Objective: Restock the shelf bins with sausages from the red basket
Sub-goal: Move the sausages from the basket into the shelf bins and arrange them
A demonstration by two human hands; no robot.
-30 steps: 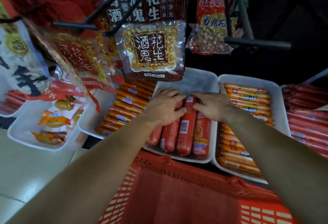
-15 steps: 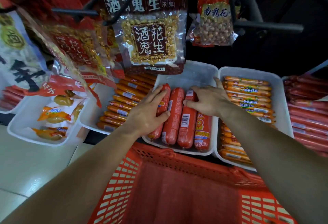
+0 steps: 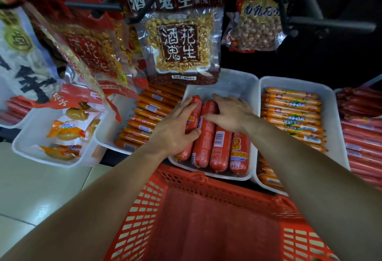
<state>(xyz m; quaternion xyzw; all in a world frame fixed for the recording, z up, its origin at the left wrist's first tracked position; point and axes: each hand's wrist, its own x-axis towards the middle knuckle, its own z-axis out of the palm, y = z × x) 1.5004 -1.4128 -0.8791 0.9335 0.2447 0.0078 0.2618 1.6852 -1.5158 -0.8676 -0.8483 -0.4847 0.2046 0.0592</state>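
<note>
While both hands are down in the middle bin [image 3: 235, 84], the job looks like squaring up a row rather than fetching more stock. Four fat red sausages [image 3: 220, 147] lie side by side in it, ends pointing toward the person, and the back of the bin is bare. The left hand [image 3: 175, 132] grips the leftmost sausage [image 3: 196, 103], its fingers [image 3: 189, 107] laid along the top and the thumb tucked in on the other side. The right hand [image 3: 231, 114] rests arched over the far ends of the next ones. Its fingers are spread and seem to press rather than clasp, though the tips are hard to make out from here.

These look firm, with a little give. The tight, glossy plastic casing will be slick, and each is heavy enough to want a whole hand. Being round, they will roll against each other when nudged. I'd take each one round the middle, not by the crimped ends, where a hold would likely slip. They should stand a good squeeze.

Just below the bin, the red basket [image 3: 206, 182] shows only its bare floor in the part I can see. Thin orange sausages [image 3: 293, 116] fill the neighbouring bins, and a peanut packet [image 3: 179, 47] hangs low over the back of the middle bin.
</note>
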